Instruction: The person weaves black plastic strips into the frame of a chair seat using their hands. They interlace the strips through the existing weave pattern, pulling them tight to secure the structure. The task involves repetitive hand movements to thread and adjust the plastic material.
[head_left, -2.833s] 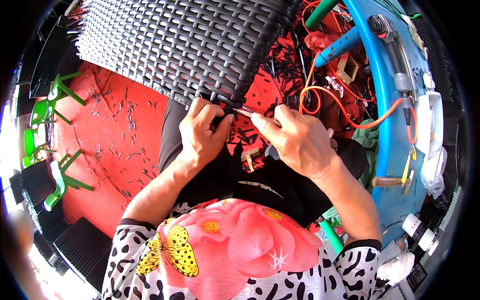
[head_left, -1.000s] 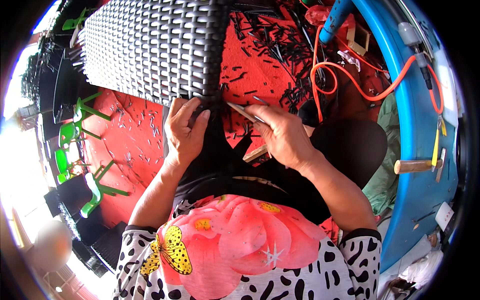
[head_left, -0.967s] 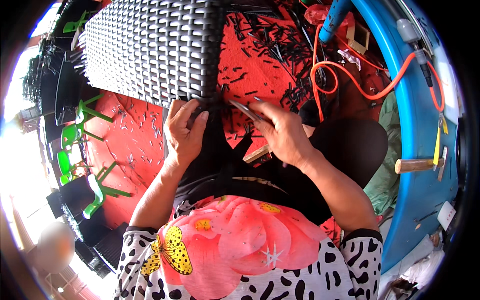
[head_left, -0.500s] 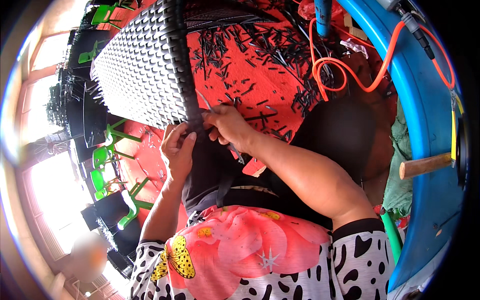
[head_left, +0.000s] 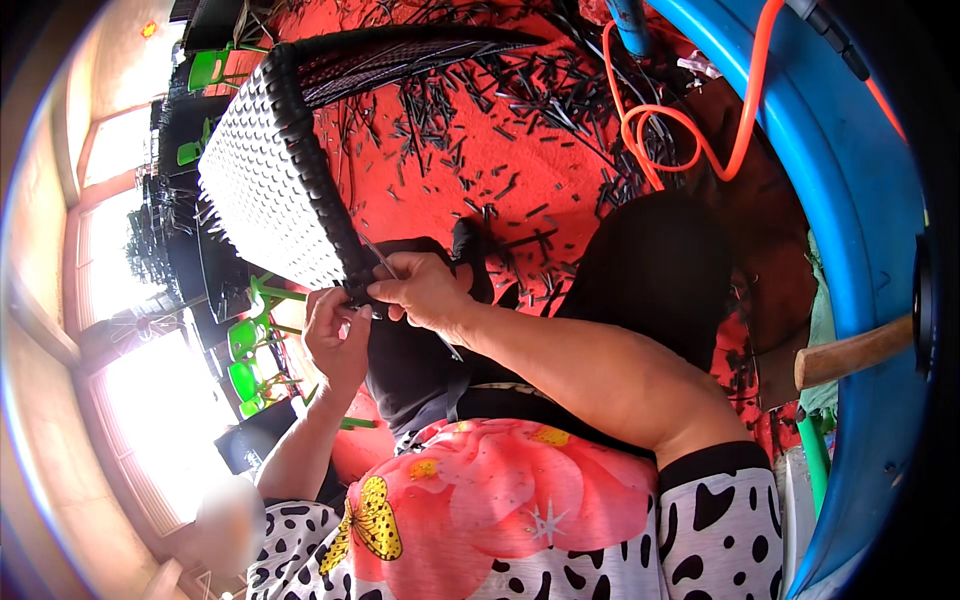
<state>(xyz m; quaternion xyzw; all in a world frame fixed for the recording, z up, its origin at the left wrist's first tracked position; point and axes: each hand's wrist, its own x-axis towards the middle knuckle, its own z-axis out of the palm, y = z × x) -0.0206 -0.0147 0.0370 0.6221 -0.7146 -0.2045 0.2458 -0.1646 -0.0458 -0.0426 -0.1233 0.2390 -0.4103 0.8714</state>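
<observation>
A woven piece of dark plastic strips [head_left: 262, 195], shining almost white in the light, slants in front of me at left. A thick black braided edge [head_left: 318, 190] runs along its right side. My left hand [head_left: 336, 345] is closed at the near corner of that edge, thumb and fingers pinching it. Beside it, my right hand [head_left: 428, 292] is closed around a thin pointed metal tool [head_left: 450, 347]. Its tip end shows above my fingers, beside the braided edge; the other end sticks out below my palm. My fingers hide the exact spot being worked.
Black strip offcuts [head_left: 430, 120] litter the red floor [head_left: 400, 170]. On the right a blue curved surface [head_left: 790, 130] carries an orange hose [head_left: 757, 80] and a tool's wooden handle [head_left: 850, 356]. Green chairs [head_left: 243, 340] stand at left. My dark-clad knee [head_left: 655, 270] rises at right.
The view has shifted, so the woven piece and both hands appear lower and further left. Both hands stay closed at the near corner of the edge, the tool still in the right.
</observation>
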